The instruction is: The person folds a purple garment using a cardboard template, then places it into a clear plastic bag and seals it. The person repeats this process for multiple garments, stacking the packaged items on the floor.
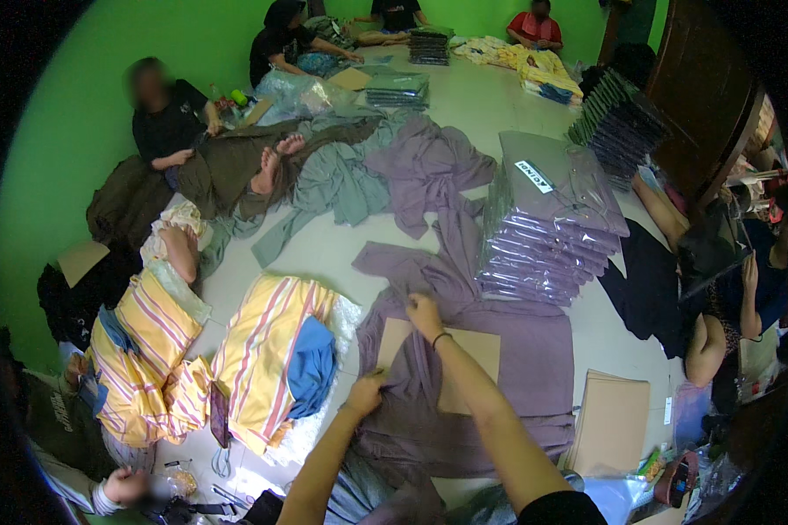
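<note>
A mauve garment (525,341) lies spread on the floor in front of me, with a flat brown cardboard sheet (477,359) on top of it. My left hand (365,394) is closed on the garment's fabric at the left side, beside a fold that covers part of the cardboard. Farther up, my right hand (425,317) is closed on the cloth just above the cardboard's top edge. The right forearm crosses over the cardboard and hides some of it.
At the upper right stands a tall stack of bagged mauve garments (543,219). Loose brown cardboard sheets (611,424) lie at the lower right. Yellow striped clothes (267,350) are on the left. A person in black (171,118) and several others sit around the floor.
</note>
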{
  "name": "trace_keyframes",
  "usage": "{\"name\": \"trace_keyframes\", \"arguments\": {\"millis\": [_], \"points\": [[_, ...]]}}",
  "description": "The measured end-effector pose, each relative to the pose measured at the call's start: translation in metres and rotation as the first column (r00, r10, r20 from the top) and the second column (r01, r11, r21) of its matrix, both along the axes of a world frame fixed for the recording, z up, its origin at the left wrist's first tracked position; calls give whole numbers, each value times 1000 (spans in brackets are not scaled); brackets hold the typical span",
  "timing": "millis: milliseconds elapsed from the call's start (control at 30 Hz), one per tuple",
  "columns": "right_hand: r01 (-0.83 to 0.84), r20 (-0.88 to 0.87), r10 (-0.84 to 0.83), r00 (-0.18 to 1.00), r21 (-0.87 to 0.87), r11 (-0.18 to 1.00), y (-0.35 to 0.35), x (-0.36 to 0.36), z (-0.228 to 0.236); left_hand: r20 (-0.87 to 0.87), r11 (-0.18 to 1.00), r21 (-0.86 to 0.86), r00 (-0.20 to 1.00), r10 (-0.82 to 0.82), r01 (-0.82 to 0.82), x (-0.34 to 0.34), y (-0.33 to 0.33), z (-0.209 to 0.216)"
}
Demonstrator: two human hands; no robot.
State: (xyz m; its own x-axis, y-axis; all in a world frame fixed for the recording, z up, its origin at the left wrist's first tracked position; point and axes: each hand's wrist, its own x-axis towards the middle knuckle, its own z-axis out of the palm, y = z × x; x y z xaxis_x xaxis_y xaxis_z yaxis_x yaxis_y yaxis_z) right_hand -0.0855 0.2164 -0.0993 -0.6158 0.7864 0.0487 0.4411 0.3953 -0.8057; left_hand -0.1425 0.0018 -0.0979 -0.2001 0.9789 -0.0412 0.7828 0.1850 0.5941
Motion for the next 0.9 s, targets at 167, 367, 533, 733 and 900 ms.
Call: {"name": "trace_keyframes", "arguments": {"millis": [167,367,533,733,900], "points": [[-574,-745,-352,567,-663,481,20,72,46,-4,999,-29,999,43,-43,-2,-1,-1],[-322,-577,-43,816,-515,794,-7,292,25,191,990,107,979,69,-90,0,-9,2],[38,-204,-707,678,-950,311,-48,387,3,264,975,135,955,135,-175,8,-13,-4],[409,46,-477,878,-590,696,-40,350,52,248,953,80,932,263,-291,8,-12,-6],[89,-423,-527,737,-713,696,-42,366,71,474,880,133,809,347,-455,3,-21,-23]]}}
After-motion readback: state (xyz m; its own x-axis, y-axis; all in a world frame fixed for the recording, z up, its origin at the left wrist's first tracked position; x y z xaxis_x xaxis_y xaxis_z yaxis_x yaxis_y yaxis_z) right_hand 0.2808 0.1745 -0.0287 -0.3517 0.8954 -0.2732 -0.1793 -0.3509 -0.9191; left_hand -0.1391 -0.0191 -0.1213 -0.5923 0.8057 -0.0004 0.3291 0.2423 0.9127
